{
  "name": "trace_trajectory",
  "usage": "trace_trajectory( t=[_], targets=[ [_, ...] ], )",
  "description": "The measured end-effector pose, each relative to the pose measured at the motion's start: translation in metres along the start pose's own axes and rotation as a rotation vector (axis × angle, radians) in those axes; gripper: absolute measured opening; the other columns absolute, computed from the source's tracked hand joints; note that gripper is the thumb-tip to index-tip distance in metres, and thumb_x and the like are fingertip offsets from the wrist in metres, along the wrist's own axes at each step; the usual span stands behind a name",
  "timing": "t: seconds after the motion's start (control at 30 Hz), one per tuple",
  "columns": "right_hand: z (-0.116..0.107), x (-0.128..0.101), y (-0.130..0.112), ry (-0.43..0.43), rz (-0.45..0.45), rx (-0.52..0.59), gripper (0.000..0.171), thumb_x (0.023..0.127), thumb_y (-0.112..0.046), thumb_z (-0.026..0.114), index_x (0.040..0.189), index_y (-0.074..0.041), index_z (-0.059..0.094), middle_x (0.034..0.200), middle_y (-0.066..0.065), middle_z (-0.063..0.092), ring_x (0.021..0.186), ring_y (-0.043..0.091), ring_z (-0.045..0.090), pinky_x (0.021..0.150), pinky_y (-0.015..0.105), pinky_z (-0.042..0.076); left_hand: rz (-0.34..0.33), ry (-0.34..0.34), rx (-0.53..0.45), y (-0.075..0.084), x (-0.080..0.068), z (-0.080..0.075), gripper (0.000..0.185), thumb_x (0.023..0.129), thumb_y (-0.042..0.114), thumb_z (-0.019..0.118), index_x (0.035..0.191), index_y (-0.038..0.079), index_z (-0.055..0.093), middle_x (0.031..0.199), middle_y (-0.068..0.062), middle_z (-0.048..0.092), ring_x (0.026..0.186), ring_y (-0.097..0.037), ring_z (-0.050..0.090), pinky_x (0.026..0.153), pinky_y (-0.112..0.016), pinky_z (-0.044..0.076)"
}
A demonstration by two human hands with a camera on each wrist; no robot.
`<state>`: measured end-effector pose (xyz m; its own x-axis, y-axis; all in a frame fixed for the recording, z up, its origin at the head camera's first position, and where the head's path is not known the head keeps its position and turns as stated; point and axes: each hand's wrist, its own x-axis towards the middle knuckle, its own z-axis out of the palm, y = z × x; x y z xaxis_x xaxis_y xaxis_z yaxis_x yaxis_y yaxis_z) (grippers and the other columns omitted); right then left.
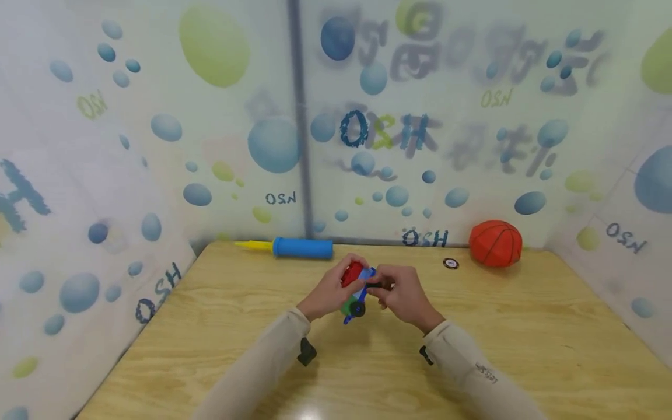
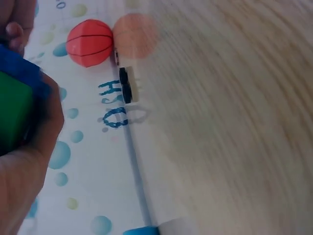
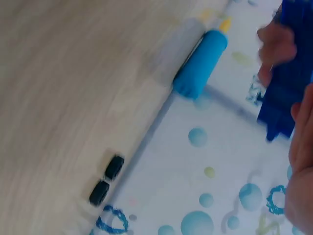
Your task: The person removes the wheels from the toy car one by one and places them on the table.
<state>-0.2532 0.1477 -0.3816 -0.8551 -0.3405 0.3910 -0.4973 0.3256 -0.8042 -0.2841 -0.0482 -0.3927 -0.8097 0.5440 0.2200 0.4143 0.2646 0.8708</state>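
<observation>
In the head view my left hand (image 1: 332,290) grips a small toy vehicle (image 1: 349,304) with red, green and light blue parts on a blue base. One black wheel (image 1: 357,309) shows low on its side. My right hand (image 1: 408,294) has its fingers bent at the toy's right side, pinching a small black piece (image 1: 374,285) against the base; its exact kind is partly hidden. The left wrist view shows the green part (image 2: 13,110) close up and blurred. The flat blue base (image 3: 286,90) lies between fingers in the right wrist view.
Two black wheels (image 3: 107,179) stand on the wooden table (image 1: 220,326) near the back wall. A blue hand pump (image 1: 303,248) with a yellow nozzle lies at the back left. A red ball (image 1: 496,244) and a round chip (image 1: 450,263) are at the back right.
</observation>
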Motion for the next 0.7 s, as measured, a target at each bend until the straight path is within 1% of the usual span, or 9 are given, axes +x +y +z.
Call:
trace_trajectory(
  t=[0.07,0.1,0.17,0.23,0.33,0.47,0.57,0.63,0.7],
  targets=[
    [0.000,0.000,-0.002,-0.007,-0.011,-0.008,0.007,0.086,-0.005,0.077,0.088,-0.005,0.070,0.078,0.016,0.072,0.053,0.013,0.064,0.055,0.028,0.059,-0.021,0.006,-0.009,0.003,0.000,-0.003,0.029,0.104,0.021,0.055,0.131,0.019,0.047,0.128,-0.012,0.056,0.102,-0.021,0.059,0.084,-0.031,0.054],
    [-0.001,0.000,-0.002,-0.020,0.002,0.009,0.008,0.086,-0.006,0.077,0.091,-0.005,0.071,0.078,0.015,0.071,0.055,0.014,0.065,0.056,0.029,0.059,-0.039,0.002,-0.036,0.003,0.000,-0.005,0.029,0.104,0.021,0.054,0.132,0.019,0.046,0.129,-0.013,0.056,0.101,-0.021,0.061,0.085,-0.032,0.055],
    [-0.008,-0.001,0.000,-0.057,0.041,0.061,0.016,0.087,-0.009,0.077,0.100,-0.004,0.069,0.077,0.017,0.069,0.058,0.020,0.068,0.058,0.033,0.061,-0.069,-0.007,-0.084,0.006,-0.002,-0.008,0.032,0.104,0.021,0.055,0.134,0.021,0.045,0.130,-0.014,0.055,0.099,-0.021,0.066,0.087,-0.035,0.058],
    [-0.017,-0.002,0.003,-0.092,0.073,0.077,0.023,0.087,-0.011,0.077,0.106,-0.003,0.068,0.076,0.015,0.067,0.061,0.024,0.069,0.059,0.037,0.061,-0.102,-0.010,-0.143,0.008,-0.004,-0.013,0.034,0.104,0.019,0.054,0.135,0.022,0.044,0.133,-0.015,0.052,0.095,-0.022,0.071,0.086,-0.039,0.061],
    [-0.031,-0.004,0.007,-0.148,0.090,0.039,0.027,0.087,-0.010,0.078,0.111,-0.006,0.066,0.079,0.015,0.066,0.064,0.031,0.070,0.058,0.042,0.060,-0.132,-0.002,-0.248,0.007,-0.006,-0.020,0.034,0.104,0.017,0.053,0.136,0.023,0.042,0.131,-0.022,0.052,0.087,-0.026,0.074,0.081,-0.041,0.063],
    [-0.047,-0.008,0.015,-0.199,0.113,-0.032,0.030,0.087,-0.007,0.076,0.115,-0.008,0.065,0.084,0.015,0.066,0.068,0.035,0.070,0.055,0.040,0.059,-0.134,0.035,-0.335,0.006,-0.010,-0.026,0.033,0.105,0.015,0.051,0.136,0.021,0.042,0.126,-0.033,0.056,0.084,-0.025,0.073,0.079,-0.041,0.063],
    [-0.057,-0.011,0.023,-0.205,0.148,-0.073,0.031,0.087,-0.006,0.076,0.116,-0.006,0.066,0.085,0.015,0.063,0.068,0.035,0.069,0.053,0.039,0.059,-0.133,0.076,-0.359,0.006,-0.012,-0.026,0.032,0.104,0.013,0.050,0.135,0.020,0.042,0.123,-0.033,0.058,0.084,-0.024,0.072,0.078,-0.040,0.063],
    [-0.064,-0.012,0.029,-0.184,0.166,-0.124,0.031,0.086,-0.006,0.077,0.115,-0.005,0.067,0.083,0.011,0.061,0.065,0.028,0.066,0.053,0.035,0.057,-0.130,0.108,-0.364,0.006,-0.011,-0.025,0.031,0.104,0.013,0.049,0.134,0.018,0.043,0.120,-0.031,0.060,0.084,-0.026,0.072,0.077,-0.039,0.063],
    [-0.069,-0.011,0.036,-0.155,0.187,-0.183,0.029,0.084,-0.008,0.078,0.112,-0.005,0.070,0.079,0.006,0.056,0.062,0.019,0.057,0.054,0.030,0.051,-0.122,0.141,-0.356,0.007,-0.011,-0.024,0.030,0.103,0.013,0.048,0.133,0.017,0.044,0.118,-0.029,0.061,0.084,-0.026,0.071,0.075,-0.038,0.063]
  ],
)
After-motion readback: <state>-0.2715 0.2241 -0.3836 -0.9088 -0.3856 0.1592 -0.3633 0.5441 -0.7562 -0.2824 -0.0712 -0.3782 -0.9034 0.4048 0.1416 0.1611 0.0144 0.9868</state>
